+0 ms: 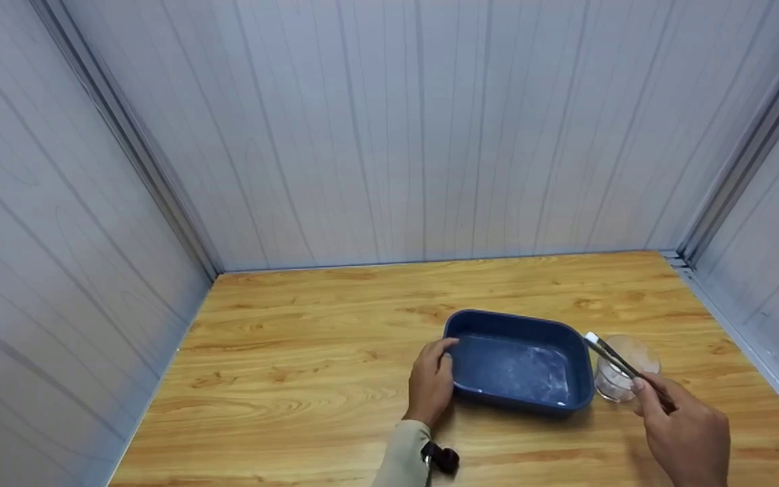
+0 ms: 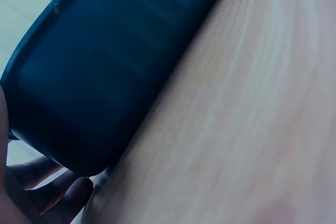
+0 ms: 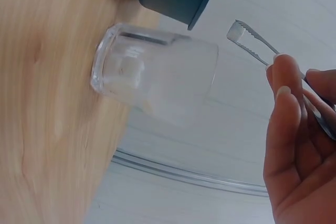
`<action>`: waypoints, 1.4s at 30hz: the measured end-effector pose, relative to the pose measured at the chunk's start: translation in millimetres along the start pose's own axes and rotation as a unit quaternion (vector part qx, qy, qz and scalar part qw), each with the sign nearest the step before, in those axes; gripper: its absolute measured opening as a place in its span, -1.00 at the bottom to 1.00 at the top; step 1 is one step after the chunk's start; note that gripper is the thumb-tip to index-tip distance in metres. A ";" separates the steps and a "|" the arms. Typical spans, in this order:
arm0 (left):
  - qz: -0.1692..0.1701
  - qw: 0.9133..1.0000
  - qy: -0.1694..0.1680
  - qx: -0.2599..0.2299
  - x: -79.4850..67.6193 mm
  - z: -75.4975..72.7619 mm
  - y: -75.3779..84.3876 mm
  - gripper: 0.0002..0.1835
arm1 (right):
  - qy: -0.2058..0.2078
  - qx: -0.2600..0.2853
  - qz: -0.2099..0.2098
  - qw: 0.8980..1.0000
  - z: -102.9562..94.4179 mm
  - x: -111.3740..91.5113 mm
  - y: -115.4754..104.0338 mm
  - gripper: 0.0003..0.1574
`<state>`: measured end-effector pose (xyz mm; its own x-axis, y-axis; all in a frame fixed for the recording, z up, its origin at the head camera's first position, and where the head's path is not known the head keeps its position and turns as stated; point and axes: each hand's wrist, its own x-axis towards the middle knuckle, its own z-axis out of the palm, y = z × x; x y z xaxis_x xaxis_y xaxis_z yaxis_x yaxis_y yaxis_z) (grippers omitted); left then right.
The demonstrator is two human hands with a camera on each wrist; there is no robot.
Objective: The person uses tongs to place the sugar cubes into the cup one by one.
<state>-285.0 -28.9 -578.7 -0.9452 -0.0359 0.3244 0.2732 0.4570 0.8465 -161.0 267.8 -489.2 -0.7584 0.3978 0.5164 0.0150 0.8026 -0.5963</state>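
My left hand point(image 1: 431, 382) grips the left end of a dark blue rectangular dish point(image 1: 470, 399), thumb side at the rim. In the left wrist view, its fingers point(image 2: 73, 200) curl round the dish's end wall. My right hand point(image 1: 688, 426) holds metal tongs point(image 1: 616, 358) between thumb and fingers. A small whitish cube point(image 3: 235, 32) is pinched in the serrated tips of the tongs. In the head view, the cube overlaps the dish's right rim. Below the tongs, a clear glass point(image 3: 152, 77) with a cloudy wall stands upright, right of the dish.
Whitish wet-looking marks point(image 1: 531, 365) show on the dish's floor. The wood-grain table point(image 1: 281, 379) stretches to the left of the dish. Pale panel walls point(image 1: 389, 135) rise behind the table and along both sides.
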 end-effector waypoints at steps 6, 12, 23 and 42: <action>0.005 1.000 0.005 -0.001 0.3 1.1 -0.3 -0.69 | -0.001 0.008 0.026 1.000 -7.0 1.3 5.0 -0.74; 0.008 1.000 0.009 0.001 0.7 1.0 -0.9 -0.69 | 0.011 0.026 0.029 0.999 -12.9 -0.1 12.0 -0.76; 0.010 1.000 -0.003 0.005 -0.1 -0.8 -0.3 -0.68 | 0.029 0.036 0.014 0.999 -15.9 -1.0 21.0 -0.78; -0.001 1.000 -0.004 0.000 0.9 0.3 -0.8 -0.68 | 0.016 0.023 0.048 0.998 -12.9 -1.8 25.3 -0.75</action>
<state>-286.1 -29.1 -579.2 -0.9473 -0.0301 0.3190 0.2709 0.4563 0.8476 -150.9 293.2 -497.3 -0.7339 0.4865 0.4741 0.0556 0.7386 -0.6719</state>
